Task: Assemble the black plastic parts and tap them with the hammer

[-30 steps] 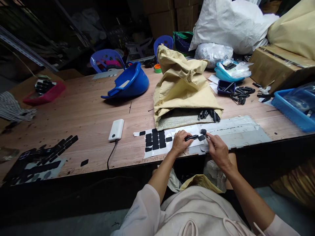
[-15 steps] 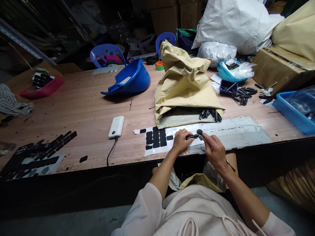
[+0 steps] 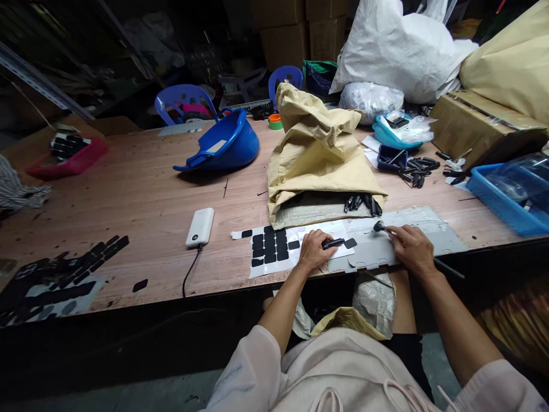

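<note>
My left hand [image 3: 312,250] is closed around a short black rod-shaped part [image 3: 333,244], held over a white backing sheet [image 3: 295,252] that carries several black square pads [image 3: 270,250]. One loose black pad [image 3: 350,242] lies just right of the part. My right hand [image 3: 410,246] is closed on a thin tool with a round black head [image 3: 379,226], resting on a grey plastic sheet [image 3: 429,229] to the right.
A tan sack [image 3: 319,154] lies open behind the hands with black parts [image 3: 362,202] spilling out. A white power bank [image 3: 199,226] with its cable, a blue basin [image 3: 223,146], a blue tray [image 3: 501,200] and a pile of black pads [image 3: 55,274] surround the spot.
My right hand has moved to the right, away from the left hand, taking the round-headed tool with it. The left hand stays put with the black part.
</note>
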### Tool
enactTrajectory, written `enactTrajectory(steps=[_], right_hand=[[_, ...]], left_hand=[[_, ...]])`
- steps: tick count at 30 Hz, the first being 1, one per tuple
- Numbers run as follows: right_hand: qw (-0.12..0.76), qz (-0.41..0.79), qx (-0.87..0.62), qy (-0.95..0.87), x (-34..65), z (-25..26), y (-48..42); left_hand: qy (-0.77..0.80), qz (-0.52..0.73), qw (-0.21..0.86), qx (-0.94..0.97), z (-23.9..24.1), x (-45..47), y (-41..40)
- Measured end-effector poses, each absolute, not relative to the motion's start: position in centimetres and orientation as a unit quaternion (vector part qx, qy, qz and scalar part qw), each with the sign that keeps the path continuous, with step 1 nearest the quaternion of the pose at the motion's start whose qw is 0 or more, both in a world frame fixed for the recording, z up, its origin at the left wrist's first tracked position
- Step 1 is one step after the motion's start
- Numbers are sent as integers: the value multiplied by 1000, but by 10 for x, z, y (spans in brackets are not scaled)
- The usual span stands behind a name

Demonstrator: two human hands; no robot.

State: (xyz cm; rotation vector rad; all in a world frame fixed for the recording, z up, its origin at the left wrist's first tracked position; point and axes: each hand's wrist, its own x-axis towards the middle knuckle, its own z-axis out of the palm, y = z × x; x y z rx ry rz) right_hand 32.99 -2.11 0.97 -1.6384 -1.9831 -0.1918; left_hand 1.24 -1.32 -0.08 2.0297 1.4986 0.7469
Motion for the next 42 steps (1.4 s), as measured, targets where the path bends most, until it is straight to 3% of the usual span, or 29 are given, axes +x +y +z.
enactTrajectory(steps=[6,18,26,30,42], right_hand=[[258,-119,-606,-743,357,-6,-14],[233,-129,-630,-729,347,-9,-16],[223,-133,-639,-724,342,-9,-18],[220,-127,-644,-721,340,-8,-19],[209,-119,-653,-718,338,-5,-22]], left_hand=[[542,271,239,759,4,9,-19],[433,288,155,840,-12,11,-118],[541,311,250,740,31,71,-32],[616,256,312,676,53,120,26],[702,148,288,634,50,179,83]])
